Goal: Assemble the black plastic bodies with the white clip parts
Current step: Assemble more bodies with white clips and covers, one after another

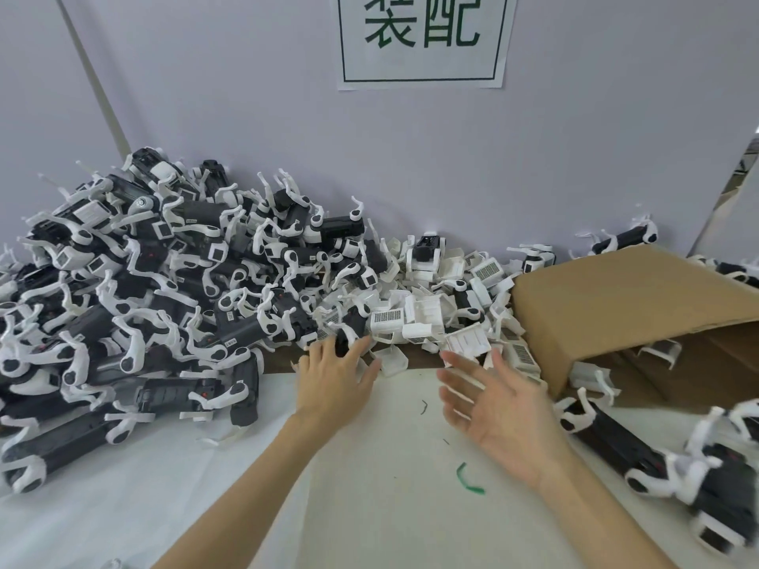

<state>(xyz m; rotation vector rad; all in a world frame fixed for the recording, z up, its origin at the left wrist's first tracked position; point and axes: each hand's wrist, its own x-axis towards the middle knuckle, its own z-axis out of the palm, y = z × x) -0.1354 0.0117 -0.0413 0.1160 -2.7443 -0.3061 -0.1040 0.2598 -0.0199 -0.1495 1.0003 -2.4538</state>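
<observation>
A big heap of black plastic bodies with white clip arms [135,289] fills the left of the table, up against the wall. Loose white clip parts [427,322] lie in a pile at the middle back. My left hand [334,379] reaches palm down to the heap's near edge, its fingertips on a black body [349,328] there; whether it grips is unclear. My right hand [493,408] hovers open, palm turned inward, just in front of the white parts and holds nothing.
A tipped cardboard box [624,305] lies at the right with white clips spilling from its mouth. More black-and-white pieces [665,462] lie at the near right. White table surface [369,486] with green pen marks spreads under my arms. A paper sign [423,39] hangs on the wall.
</observation>
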